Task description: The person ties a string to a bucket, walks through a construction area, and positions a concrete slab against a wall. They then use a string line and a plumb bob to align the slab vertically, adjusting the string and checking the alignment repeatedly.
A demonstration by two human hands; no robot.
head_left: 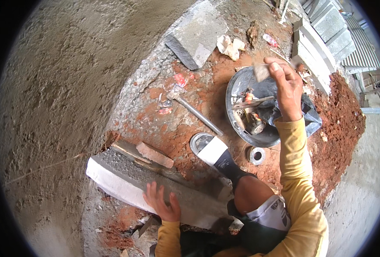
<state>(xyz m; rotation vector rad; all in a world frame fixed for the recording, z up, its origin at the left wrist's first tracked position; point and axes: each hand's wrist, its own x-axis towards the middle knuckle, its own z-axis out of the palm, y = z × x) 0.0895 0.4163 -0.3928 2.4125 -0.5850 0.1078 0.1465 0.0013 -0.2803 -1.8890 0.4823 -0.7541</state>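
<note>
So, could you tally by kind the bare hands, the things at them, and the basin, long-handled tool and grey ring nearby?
Hands (left hand, right hand): 2
Long block under the left: 1
Small blurred piece in the right: 1
Basin: 1
Long-handled tool: 1
Grey ring: 1
Total: 7

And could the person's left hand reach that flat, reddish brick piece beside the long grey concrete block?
Probably yes: the left hand appears spread on the long grey concrete block, seemingly holding nothing, and the flat, reddish brick piece lies just ahead, with nothing visible on top.
</note>
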